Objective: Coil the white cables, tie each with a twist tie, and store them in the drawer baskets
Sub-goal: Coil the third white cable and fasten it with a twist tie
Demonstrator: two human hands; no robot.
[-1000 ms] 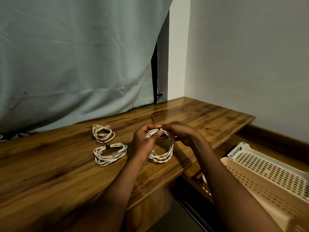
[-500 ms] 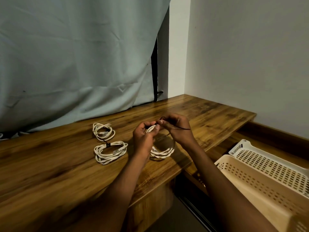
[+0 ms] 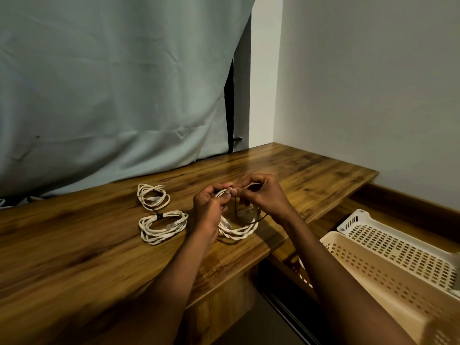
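Near the front edge of the wooden desk (image 3: 74,245), a white cable coil (image 3: 236,231) stands tilted, its lower loops resting on the wood and its top lifted between the two hands. The left hand (image 3: 209,207) has its fingers curled, thumb and fingertips pinching the top strands of the coil. The right hand (image 3: 263,195) is curled too, pinching a thin dark twist tie (image 3: 256,220) right at the top of the coil, where the fingertips of both hands meet. One loose end of the tie hangs down through the ring and trails out across the lower strands toward the right wrist.

Left of the held coil, two more coiled cables lie flat on the desk. The nearer tied coil (image 3: 163,226) carries a dark band on its far side. The farther tied coil (image 3: 153,196) lies just behind it, also with a dark tie, and the two are close together but apart.

To the right, below the desk edge, two perforated plastic baskets sit side by side: a cream basket (image 3: 373,275) closer in, a white basket (image 3: 398,242) behind it. A pale curtain (image 3: 112,83) hangs behind the desk, and a plain wall (image 3: 373,83) stands on the right.
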